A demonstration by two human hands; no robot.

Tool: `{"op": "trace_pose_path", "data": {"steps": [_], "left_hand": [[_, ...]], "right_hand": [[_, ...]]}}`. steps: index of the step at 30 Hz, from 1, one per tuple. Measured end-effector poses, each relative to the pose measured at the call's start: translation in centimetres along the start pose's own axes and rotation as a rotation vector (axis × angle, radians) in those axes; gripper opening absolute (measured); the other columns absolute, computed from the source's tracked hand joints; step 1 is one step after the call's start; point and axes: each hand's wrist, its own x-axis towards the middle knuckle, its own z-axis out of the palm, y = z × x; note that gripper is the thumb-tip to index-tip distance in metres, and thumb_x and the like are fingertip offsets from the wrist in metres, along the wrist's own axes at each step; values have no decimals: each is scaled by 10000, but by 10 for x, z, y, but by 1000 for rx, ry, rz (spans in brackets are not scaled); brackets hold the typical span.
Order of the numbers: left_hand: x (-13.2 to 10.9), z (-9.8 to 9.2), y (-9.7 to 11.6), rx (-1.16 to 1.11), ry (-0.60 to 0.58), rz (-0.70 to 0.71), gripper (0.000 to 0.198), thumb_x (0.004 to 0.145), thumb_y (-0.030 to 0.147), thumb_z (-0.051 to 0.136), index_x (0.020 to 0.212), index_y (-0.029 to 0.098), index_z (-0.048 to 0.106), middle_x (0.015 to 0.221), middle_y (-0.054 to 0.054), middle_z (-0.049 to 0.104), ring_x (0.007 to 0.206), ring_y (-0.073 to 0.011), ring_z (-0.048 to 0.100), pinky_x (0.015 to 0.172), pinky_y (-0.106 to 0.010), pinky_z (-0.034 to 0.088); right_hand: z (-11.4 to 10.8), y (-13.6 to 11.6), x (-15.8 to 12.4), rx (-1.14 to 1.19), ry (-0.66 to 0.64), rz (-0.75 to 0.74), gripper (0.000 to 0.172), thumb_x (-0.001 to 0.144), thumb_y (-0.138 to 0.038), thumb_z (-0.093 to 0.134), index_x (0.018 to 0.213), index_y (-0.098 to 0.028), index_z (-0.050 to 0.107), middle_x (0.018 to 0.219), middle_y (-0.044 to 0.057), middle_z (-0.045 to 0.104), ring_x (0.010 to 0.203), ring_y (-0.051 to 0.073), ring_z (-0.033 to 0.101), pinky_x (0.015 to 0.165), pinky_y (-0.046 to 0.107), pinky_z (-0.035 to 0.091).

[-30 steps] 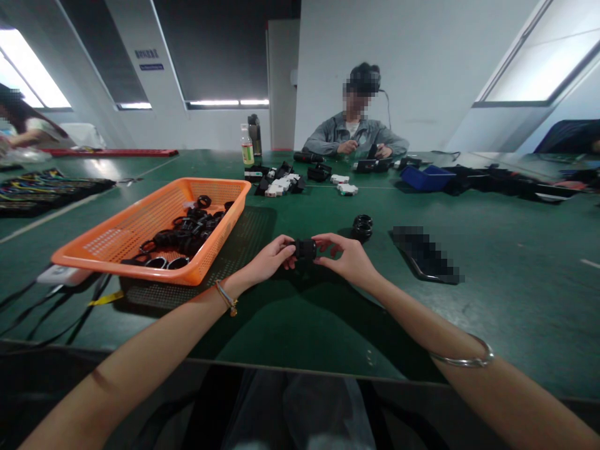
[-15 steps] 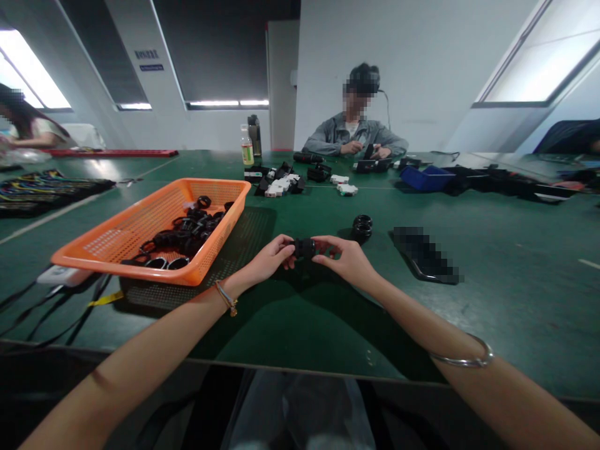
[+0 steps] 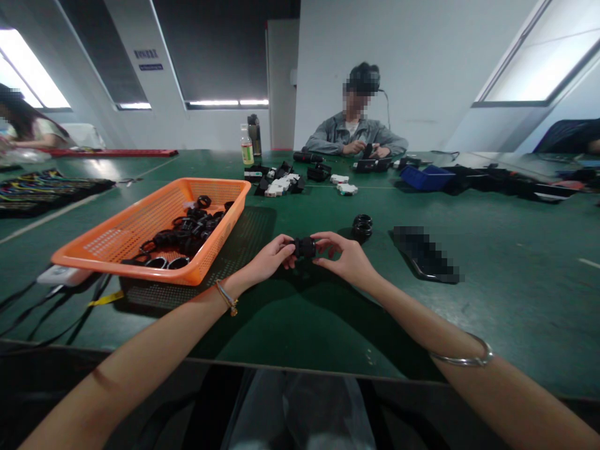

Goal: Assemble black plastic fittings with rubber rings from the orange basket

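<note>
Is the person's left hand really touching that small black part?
Touching. The head view shows the left hand gripping the black part by its end, between thumb and fingers.

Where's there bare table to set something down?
The widest bare table is right of the phone, past the right forearm. A smaller patch lies between the black rings and white parts. It's crowded inside the basket, around the blue bin, and where the left hand grips the black part.
</note>
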Motion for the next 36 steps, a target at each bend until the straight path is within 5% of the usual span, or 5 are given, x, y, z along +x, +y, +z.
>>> {"op": "trace_pose_path", "data": {"steps": [36], "left_hand": [[1, -1, -2, 6, 10, -5, 166, 811, 305, 492, 884, 160, 454, 608, 44, 520, 533, -84, 514, 522, -216, 383]], "right_hand": [[2, 1, 1, -6, -24, 55, 377, 682, -199, 640, 1057, -182, 607, 776, 24, 690, 690, 167, 630, 680, 322, 503]]}}
